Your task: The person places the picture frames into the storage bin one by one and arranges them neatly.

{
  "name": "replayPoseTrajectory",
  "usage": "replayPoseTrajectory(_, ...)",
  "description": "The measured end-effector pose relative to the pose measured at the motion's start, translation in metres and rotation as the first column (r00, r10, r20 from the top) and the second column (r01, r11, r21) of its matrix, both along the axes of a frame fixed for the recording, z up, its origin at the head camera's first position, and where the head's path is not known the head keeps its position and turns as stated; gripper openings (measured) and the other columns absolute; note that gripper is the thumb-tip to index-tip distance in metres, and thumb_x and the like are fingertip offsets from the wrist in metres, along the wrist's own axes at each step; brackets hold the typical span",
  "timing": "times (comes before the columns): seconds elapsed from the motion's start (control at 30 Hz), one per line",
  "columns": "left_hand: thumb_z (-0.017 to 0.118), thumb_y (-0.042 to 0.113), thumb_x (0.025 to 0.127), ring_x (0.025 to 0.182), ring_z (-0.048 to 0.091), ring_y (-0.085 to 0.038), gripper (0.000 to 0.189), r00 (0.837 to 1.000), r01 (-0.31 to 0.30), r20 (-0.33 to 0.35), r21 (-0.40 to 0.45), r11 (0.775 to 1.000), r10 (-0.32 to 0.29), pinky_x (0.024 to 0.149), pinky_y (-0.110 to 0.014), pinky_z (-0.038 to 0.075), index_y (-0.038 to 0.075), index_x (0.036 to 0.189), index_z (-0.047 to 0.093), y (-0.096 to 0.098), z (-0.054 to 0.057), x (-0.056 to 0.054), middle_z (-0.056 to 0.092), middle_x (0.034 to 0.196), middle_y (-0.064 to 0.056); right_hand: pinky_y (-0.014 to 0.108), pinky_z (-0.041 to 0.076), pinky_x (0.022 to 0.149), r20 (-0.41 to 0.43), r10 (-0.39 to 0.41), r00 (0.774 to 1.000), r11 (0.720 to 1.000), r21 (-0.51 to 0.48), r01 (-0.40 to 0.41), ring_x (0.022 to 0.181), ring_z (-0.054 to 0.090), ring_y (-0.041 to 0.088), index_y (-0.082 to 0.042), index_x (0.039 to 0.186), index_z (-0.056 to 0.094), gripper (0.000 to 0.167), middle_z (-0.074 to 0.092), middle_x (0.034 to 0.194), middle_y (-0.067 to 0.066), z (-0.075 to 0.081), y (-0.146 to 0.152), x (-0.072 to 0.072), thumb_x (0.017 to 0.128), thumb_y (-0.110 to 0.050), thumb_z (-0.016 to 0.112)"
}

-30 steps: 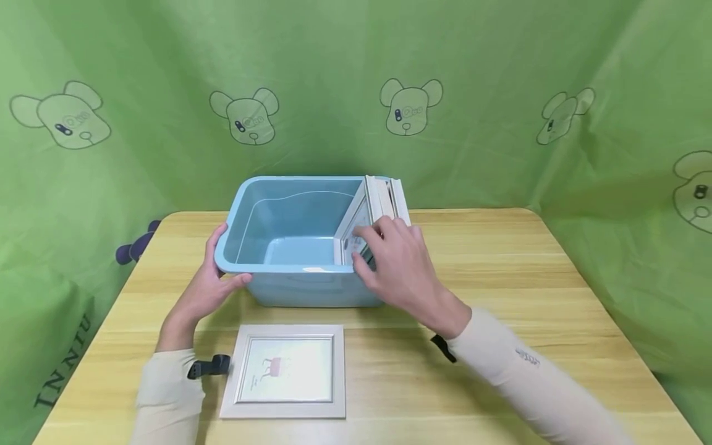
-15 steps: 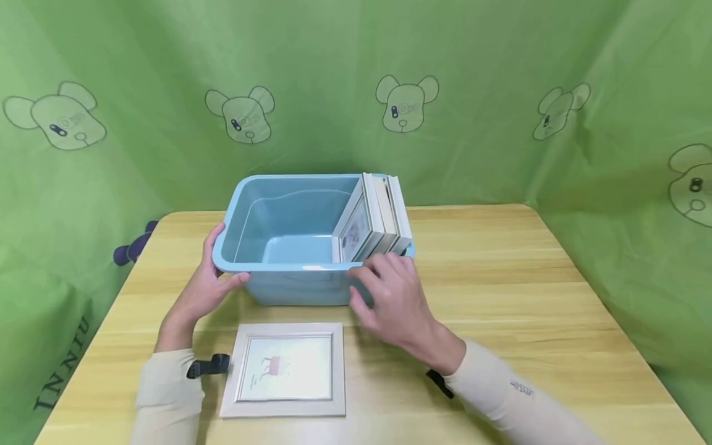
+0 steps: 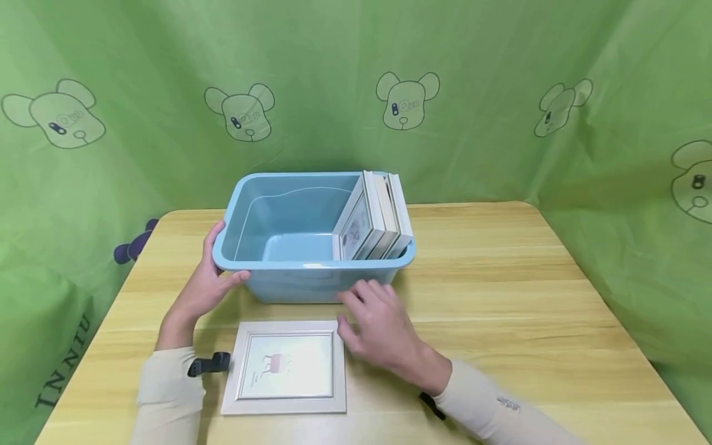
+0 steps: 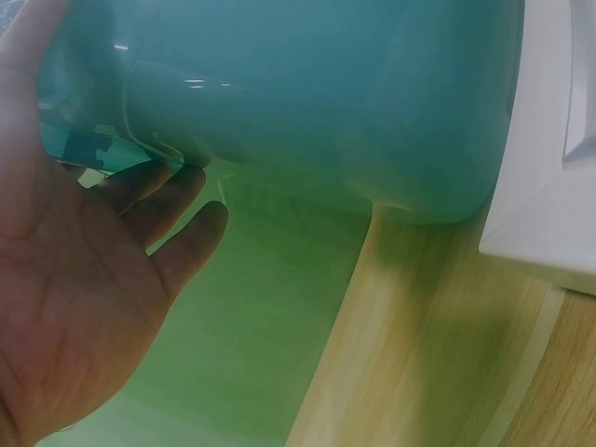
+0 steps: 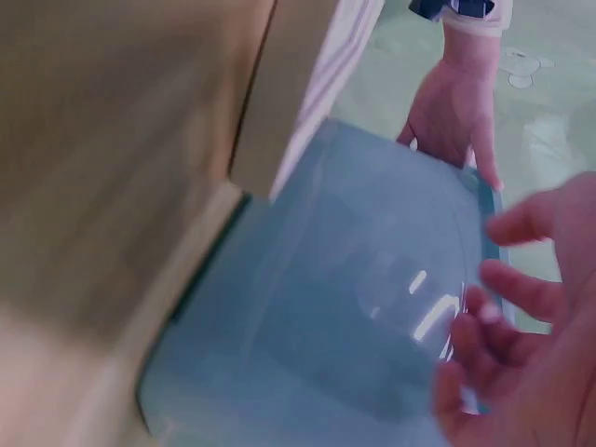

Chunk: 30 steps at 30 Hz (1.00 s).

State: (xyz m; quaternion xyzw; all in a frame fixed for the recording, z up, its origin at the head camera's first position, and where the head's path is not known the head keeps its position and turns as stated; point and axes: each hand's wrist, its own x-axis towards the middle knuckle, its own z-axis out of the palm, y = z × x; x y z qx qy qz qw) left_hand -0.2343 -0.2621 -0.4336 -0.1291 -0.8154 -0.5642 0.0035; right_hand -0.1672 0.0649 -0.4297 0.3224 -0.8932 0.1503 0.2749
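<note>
A light-blue plastic bin (image 3: 300, 284) stands on the table. My left hand (image 3: 201, 289) holds its front left corner, thumb at the front rim and fingers round the left side. Several white picture frames (image 3: 376, 216) stand on edge, leaning together, at the bin's right end. Another white picture frame (image 3: 283, 405) with a pink animal print lies face up before the bin. Just above the table, between this frame's right corner and the bin, hovers my right hand (image 3: 381, 327). Its fingers are loosely bent and hold nothing, as the right wrist view (image 5: 521, 317) also suggests.
The wooden table (image 3: 500, 296) extends to the right of the bin. Green cloth (image 3: 334, 49) with bear-head prints surrounds it at the back and sides. A small purple shape (image 3: 132, 247) shows past the table's left edge.
My right hand has drawn back from the frames in the bin, over the front rim, down toward the frame on the table. The left hand has stayed at the bin's corner.
</note>
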Motion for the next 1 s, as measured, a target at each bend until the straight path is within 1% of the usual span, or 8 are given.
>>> replayPoseTrajectory(0.07,0.071,0.011,0.084,0.141,0.028,-0.041,0.104,1.000,0.001,0.002,0.004,1.000,-0.001,0.115,-0.061,0.021,0.036,0.153,-0.003,0.000,0.000,0.000,0.020,0.158,-0.019,0.028,0.047,0.070,0.100,-0.040,0.994,0.997,0.072,0.033,0.080,0.054,0.015,-0.016,0.110,0.067,0.031,0.059,0.091,-0.003,-0.008,-0.003,0.005,0.081,-0.028,0.064)
replayPoseTrajectory(0.17,0.071,0.011,0.084,0.141,0.028,-0.041,0.104,1.000,0.002,0.004,0.008,1.000,-0.002,0.115,-0.061,0.021,0.034,0.154,-0.003,0.000,-0.001,0.000,0.021,0.158,-0.019,0.029,0.048,0.063,0.238,-0.110,0.965,0.982,0.173,0.070,0.078,0.054,0.016,-0.016,0.119,0.062,0.040,0.057,0.091,-0.001,-0.019,-0.007,0.011,0.084,-0.034,0.063)
replayPoseTrajectory(0.27,0.072,0.011,0.084,0.141,0.028,-0.041,0.105,1.000,0.003,0.004,0.011,1.000,-0.003,0.115,-0.062,0.020,0.031,0.154,-0.004,0.000,-0.001,0.000,0.021,0.158,-0.019,0.031,0.043,0.052,0.327,-0.168,0.930,0.967,0.237,0.091,0.073,0.055,0.019,-0.016,0.122,0.058,0.044,0.057,0.087,0.003,-0.029,-0.010,0.016,0.085,-0.038,0.062)
replayPoseTrajectory(0.4,0.072,0.012,0.084,0.142,0.027,-0.041,0.105,1.000,0.004,0.008,0.012,1.000,-0.005,0.116,-0.062,0.020,0.033,0.154,-0.003,0.001,-0.001,0.000,0.020,0.158,-0.018,0.031,0.038,0.046,0.421,-0.219,0.880,0.952,0.288,0.099,0.071,0.056,0.020,-0.016,0.126,0.053,0.049,0.058,0.085,0.005,-0.037,-0.012,0.019,0.087,-0.043,0.060)
replayPoseTrajectory(0.5,0.072,0.013,0.084,0.142,0.026,-0.040,0.105,1.000,0.003,0.013,0.008,1.000,-0.003,0.116,-0.062,0.020,0.036,0.154,-0.003,0.001,0.000,0.000,0.020,0.158,-0.018,0.031,0.038,0.045,0.479,-0.223,0.849,0.950,0.301,0.080,0.071,0.059,0.021,-0.016,0.129,0.050,0.050,0.062,0.087,0.005,-0.040,-0.014,0.020,0.088,-0.043,0.058)
replayPoseTrajectory(0.67,0.072,0.013,0.084,0.142,0.026,-0.042,0.104,1.000,-0.004,0.010,0.001,1.000,0.004,0.115,-0.062,0.020,0.035,0.154,-0.003,0.000,0.001,0.001,0.020,0.158,-0.019,0.032,0.041,0.049,0.551,-0.206,0.809,0.951,0.306,0.033,0.074,0.063,0.021,-0.016,0.132,0.047,0.052,0.066,0.090,0.005,-0.041,-0.017,0.020,0.089,-0.042,0.057)
replayPoseTrajectory(0.8,0.072,0.014,0.084,0.142,0.027,-0.042,0.104,1.000,-0.005,0.009,-0.002,1.000,0.005,0.115,-0.062,0.020,0.033,0.154,-0.003,0.000,0.001,0.001,0.020,0.158,-0.020,0.034,0.042,0.050,0.593,-0.221,0.774,0.944,0.331,0.017,0.072,0.063,0.023,-0.015,0.136,0.043,0.055,0.066,0.087,0.006,-0.041,-0.020,0.022,0.089,-0.042,0.056)
replayPoseTrajectory(1.0,0.072,0.014,0.084,0.142,0.026,-0.041,0.105,1.000,-0.006,0.014,-0.001,1.000,0.006,0.116,-0.062,0.020,0.035,0.154,-0.003,0.001,0.001,0.001,0.019,0.158,-0.018,0.032,0.038,0.045,0.640,-0.251,0.726,0.938,0.347,0.018,0.062,0.058,0.021,-0.015,0.146,0.033,0.063,0.066,0.084,0.008,-0.040,-0.027,0.025,0.092,-0.039,0.054)
